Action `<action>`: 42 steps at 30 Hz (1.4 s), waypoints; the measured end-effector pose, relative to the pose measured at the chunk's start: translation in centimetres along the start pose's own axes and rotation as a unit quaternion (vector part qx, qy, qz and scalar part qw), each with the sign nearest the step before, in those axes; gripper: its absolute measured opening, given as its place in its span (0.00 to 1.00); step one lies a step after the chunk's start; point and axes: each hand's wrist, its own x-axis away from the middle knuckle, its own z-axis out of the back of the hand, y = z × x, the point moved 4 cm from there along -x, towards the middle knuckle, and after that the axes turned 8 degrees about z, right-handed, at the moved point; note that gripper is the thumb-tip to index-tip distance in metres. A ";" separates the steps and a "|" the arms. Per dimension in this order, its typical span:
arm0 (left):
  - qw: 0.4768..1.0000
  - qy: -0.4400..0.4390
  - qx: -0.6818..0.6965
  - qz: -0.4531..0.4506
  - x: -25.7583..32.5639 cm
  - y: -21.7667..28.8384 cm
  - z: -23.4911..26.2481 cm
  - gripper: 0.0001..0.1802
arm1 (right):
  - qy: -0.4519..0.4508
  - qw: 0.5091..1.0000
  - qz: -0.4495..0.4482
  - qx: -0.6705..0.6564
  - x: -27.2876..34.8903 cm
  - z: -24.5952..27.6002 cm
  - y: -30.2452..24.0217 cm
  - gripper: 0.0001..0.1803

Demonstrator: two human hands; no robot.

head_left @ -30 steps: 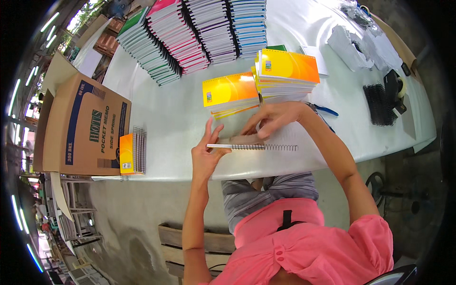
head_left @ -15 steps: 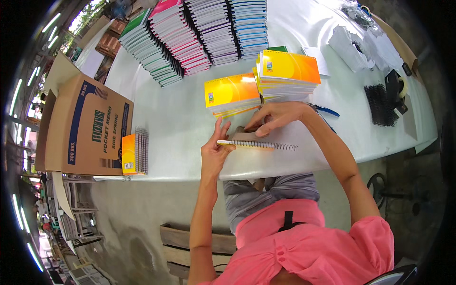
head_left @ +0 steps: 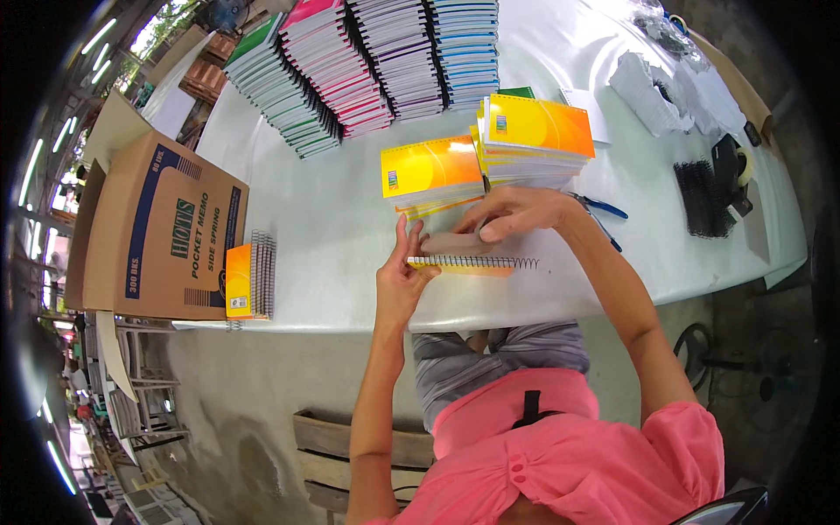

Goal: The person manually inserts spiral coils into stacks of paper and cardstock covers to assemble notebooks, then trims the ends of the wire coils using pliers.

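My left hand (head_left: pixel 404 276) grips the left end of a yellow-orange memo pad (head_left: pixel 472 270), held edge-up above the table. Along its upper edge runs a thin dark wire coil (head_left: pixel 503 262), whose right end sticks out past the pad as loose loops. Just beyond the coil is my right hand (head_left: pixel 521 213), fingers bent and thumb pointing left. A greyish-brown shape (head_left: pixel 453 243) by its fingertips is smeared by motion, so I cannot tell what it is. Behind the hands lie a lower stack of yellow memo pads (head_left: pixel 430 166) and a taller stack (head_left: pixel 538 127).
Blue-handled pliers (head_left: pixel 604 206) lie right of my right hand. Black wire coils (head_left: pixel 700 197) and a tape dispenser (head_left: pixel 731 162) sit further right. Tall notebook stacks (head_left: pixel 385 61) stand at the back. Left are a cardboard box (head_left: pixel 166 232) and finished spiral memo pads (head_left: pixel 249 280).
The coil's loose end has shifted left and sticks out less beyond the pad. My right hand has moved slightly; my left hand keeps its hold on the memo pad.
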 end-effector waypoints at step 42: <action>0.780 0.164 -0.594 -0.113 7.7 1.7 -2.3 0.45 | 0.343 0.834 0.114 0.417 4.9 -13.9 -4.4 0.19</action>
